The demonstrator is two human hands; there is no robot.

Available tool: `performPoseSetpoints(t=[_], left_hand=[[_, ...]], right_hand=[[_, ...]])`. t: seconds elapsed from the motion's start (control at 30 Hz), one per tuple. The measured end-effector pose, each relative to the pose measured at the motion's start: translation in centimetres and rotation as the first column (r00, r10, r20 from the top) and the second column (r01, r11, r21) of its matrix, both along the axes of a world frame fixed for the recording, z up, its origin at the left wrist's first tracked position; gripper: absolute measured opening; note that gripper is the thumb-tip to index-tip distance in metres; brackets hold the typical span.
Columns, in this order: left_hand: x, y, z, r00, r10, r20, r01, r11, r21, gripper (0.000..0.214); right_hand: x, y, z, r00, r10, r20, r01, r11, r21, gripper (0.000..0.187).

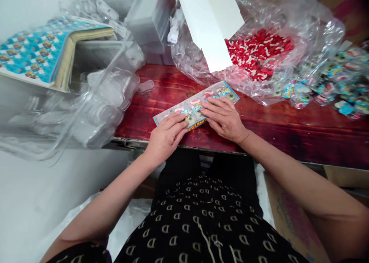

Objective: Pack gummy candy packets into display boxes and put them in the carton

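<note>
A long blister card [223,92] with a blue printed backing and small round toys under clear plastic lies slanted on the red wooden table [288,128]. My left hand [166,135] rests on its near left end, fingers curled and pressing down on the clear cover. On the card's middle lies my right hand [223,117], fingers stretched flat over the plastic bubbles. Both hands touch the card and lift nothing.
A heap of clear plastic blister shells [95,101] fills the left. A stack of blue printed cards [37,51] lies at far left. A plastic bag of red and white pieces [259,53] sits behind, with packed toys [337,86] at the right. A cardboard box [291,220] stands by my right arm.
</note>
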State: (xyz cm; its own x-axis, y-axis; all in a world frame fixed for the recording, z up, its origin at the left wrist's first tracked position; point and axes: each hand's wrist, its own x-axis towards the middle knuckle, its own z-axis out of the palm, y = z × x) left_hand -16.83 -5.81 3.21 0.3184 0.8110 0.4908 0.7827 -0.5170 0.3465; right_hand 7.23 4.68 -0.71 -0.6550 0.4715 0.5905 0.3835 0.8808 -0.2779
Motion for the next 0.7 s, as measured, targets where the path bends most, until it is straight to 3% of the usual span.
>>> performPoseSetpoints(t=[0.23,0.6,0.7], left_hand=[[0.2,-0.4,-2.1,0.988,0.057,-0.142,-0.025,0.975,0.219,0.028],[0.2,-0.3,-2.5,0.978,0.121,-0.168,-0.067,0.952,0.298,0.029],[0.2,-0.3,-2.3,0.977,0.114,-0.178,-0.049,0.941,0.334,0.031]], right_hand=[[-0.1,-0.1,0.3,0.999,-0.013,0.031,0.014,0.999,-0.037,0.04],[-0.4,-0.8,0.7,1.0,-0.019,0.015,0.019,0.999,-0.034,0.04],[0.1,-1.3,1.5,0.999,-0.04,-0.017,0.039,0.998,-0.04,0.038]])
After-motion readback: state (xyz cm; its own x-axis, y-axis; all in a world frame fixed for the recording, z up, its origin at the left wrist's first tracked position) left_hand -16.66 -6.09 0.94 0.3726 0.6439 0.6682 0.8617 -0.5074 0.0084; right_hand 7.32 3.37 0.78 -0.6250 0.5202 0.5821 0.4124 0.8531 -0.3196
